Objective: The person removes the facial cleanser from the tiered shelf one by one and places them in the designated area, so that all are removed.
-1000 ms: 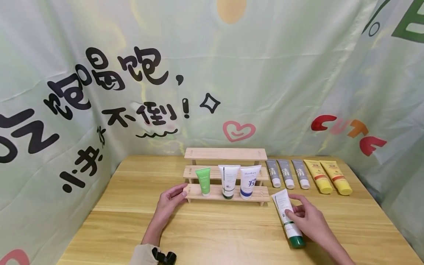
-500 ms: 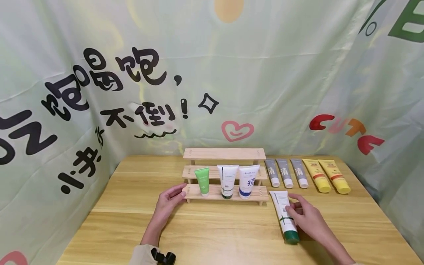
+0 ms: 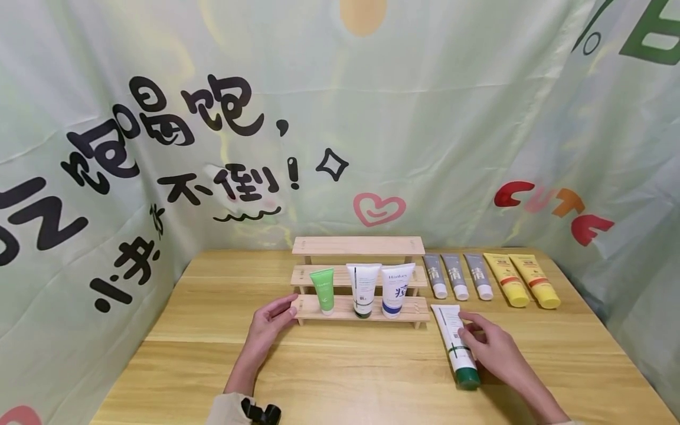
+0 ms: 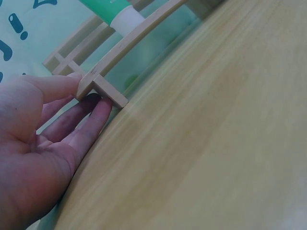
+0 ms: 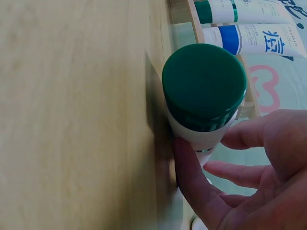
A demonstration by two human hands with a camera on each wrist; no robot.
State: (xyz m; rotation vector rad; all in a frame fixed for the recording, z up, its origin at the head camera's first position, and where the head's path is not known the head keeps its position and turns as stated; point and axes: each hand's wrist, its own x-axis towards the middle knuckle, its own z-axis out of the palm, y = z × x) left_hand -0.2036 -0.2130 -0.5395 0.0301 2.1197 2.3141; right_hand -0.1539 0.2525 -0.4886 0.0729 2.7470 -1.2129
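Note:
A three-tier wooden display rack (image 3: 358, 245) stands at the middle of the table. My left hand (image 3: 268, 324) holds the left end of its lowest shelf, thumb near the top and fingers below. On that shelf stand a green tube (image 3: 323, 292), a white tube with a dark green cap (image 3: 363, 289) and a white tube with a blue band (image 3: 396, 289). Right of the rack, my right hand (image 3: 494, 348) grips a larger white squeeze tube with a green cap (image 3: 455, 342) between thumb and fingers. Its cap (image 5: 204, 84) faces the right wrist camera, low over the tabletop.
Three grey tubes (image 3: 455, 277) lie side by side right of the rack. Beyond them lie two yellow tubes (image 3: 523, 283) near the table's right edge. A printed cloth (image 3: 451, 147) hangs behind and at both sides of the wooden table (image 3: 345, 372).
The white tube in my right hand has shifted slightly left and away from me, its cap end most. My left hand stays on the rack. The view has drifted a little.

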